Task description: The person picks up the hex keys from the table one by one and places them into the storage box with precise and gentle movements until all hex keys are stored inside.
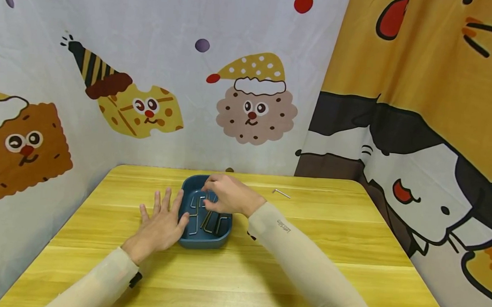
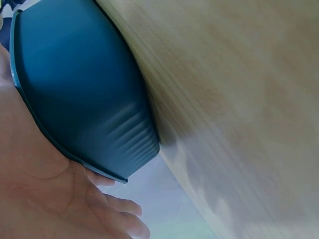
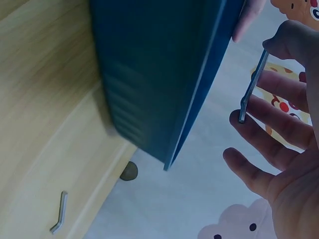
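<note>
A blue plastic tray (image 1: 204,244) stands on the table with several L-shaped hex keys (image 1: 194,215) lying in it. My left hand (image 1: 160,226) is spread along its left side, fingers straight, the thumb reaching over the rim; the left wrist view shows the palm (image 2: 45,174) against the tray's rim (image 2: 50,139). Above the tray's far half is my right hand (image 1: 231,195). In the right wrist view this hand (image 3: 291,119) pinches a metal hex key (image 3: 253,84) between thumb and fingers, clear of the tray wall (image 3: 144,74).
One L-shaped hex key (image 1: 282,194) lies on the wooden table (image 1: 317,233) to the right of the tray, near the far edge. Behind the table hangs a white cloth (image 1: 174,17) printed with cartoon figures, with a yellow one (image 1: 436,80) on the right.
</note>
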`<state>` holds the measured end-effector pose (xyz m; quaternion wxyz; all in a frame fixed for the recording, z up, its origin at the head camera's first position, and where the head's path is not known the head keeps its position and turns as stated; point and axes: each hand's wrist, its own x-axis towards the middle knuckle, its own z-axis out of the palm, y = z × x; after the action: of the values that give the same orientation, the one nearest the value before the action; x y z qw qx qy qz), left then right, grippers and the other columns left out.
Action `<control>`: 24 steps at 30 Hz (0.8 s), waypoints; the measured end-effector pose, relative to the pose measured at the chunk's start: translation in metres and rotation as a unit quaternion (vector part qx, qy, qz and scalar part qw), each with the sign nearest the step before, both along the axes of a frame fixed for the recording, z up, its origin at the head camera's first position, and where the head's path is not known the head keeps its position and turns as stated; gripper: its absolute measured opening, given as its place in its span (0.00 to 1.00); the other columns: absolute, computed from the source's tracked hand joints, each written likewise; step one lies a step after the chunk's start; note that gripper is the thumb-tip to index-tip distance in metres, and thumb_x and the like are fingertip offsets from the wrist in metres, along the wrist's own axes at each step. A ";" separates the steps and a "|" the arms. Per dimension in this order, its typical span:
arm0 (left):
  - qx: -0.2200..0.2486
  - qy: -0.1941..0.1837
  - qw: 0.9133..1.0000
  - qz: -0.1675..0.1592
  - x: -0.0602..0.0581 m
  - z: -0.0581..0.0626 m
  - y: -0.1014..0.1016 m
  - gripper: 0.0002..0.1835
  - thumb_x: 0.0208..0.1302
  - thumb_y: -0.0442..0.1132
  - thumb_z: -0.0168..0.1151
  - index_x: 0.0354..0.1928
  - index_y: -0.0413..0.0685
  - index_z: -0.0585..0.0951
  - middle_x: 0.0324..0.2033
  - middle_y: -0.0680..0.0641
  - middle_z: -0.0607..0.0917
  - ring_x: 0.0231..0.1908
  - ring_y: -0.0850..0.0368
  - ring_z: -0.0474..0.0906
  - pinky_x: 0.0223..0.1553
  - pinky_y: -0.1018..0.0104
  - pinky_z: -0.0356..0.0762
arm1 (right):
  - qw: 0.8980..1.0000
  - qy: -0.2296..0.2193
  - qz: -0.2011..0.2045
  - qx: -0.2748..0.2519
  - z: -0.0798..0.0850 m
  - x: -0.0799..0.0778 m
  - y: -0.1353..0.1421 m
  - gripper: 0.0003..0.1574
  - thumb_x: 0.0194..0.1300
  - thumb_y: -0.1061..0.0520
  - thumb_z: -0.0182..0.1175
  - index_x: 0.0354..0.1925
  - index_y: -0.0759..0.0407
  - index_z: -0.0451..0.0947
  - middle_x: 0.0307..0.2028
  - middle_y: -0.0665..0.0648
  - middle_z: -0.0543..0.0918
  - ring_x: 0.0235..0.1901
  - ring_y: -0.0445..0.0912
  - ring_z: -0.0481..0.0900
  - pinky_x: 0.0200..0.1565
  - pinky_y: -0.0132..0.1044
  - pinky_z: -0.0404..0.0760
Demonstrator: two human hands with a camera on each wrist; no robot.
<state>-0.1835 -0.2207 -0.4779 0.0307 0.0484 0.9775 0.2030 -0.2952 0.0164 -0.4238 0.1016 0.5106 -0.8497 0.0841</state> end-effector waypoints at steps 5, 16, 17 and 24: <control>0.002 -0.002 1.000 0.000 0.000 0.000 -0.001 0.45 0.95 0.63 0.40 0.98 0.49 0.42 0.94 0.27 0.34 0.91 0.17 0.23 0.79 0.03 0.24 | 1.000 -0.016 -0.016 0.011 0.001 -0.001 -0.012 0.24 0.82 0.47 0.73 0.66 0.58 0.92 0.64 0.58 0.93 0.56 0.48 0.96 0.59 0.38 0.95; 0.008 -0.005 1.000 -0.001 0.000 0.001 -0.001 0.45 0.95 0.62 0.41 0.98 0.50 0.41 0.94 0.27 0.33 0.92 0.17 0.22 0.78 0.02 0.21 | 0.995 -0.070 -0.048 0.048 -0.002 -0.003 -0.036 0.25 0.85 0.46 0.71 0.69 0.58 0.91 0.66 0.58 0.92 0.54 0.45 0.95 0.57 0.34 0.94; 0.009 -0.005 1.000 -0.001 0.000 0.000 -0.001 0.45 0.95 0.62 0.41 0.98 0.50 0.41 0.94 0.27 0.33 0.92 0.17 0.22 0.78 0.02 0.21 | 0.994 -0.079 -0.052 0.053 -0.003 -0.003 -0.037 0.25 0.85 0.46 0.71 0.69 0.58 0.91 0.66 0.59 0.91 0.54 0.45 0.94 0.57 0.35 0.94; 0.014 -0.006 1.000 0.001 -0.001 -0.002 0.000 0.44 0.95 0.59 0.42 0.98 0.50 0.41 0.94 0.28 0.33 0.92 0.18 0.22 0.78 0.03 0.20 | 0.990 -0.103 -0.065 0.077 -0.002 -0.003 -0.048 0.25 0.86 0.46 0.71 0.70 0.57 0.90 0.66 0.60 0.91 0.53 0.45 0.94 0.56 0.34 0.93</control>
<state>-0.1847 -0.2209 -0.4798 0.0357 0.0463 0.9744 0.2169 -0.2985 -0.0320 -0.4256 -0.0205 0.4489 -0.8910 0.0642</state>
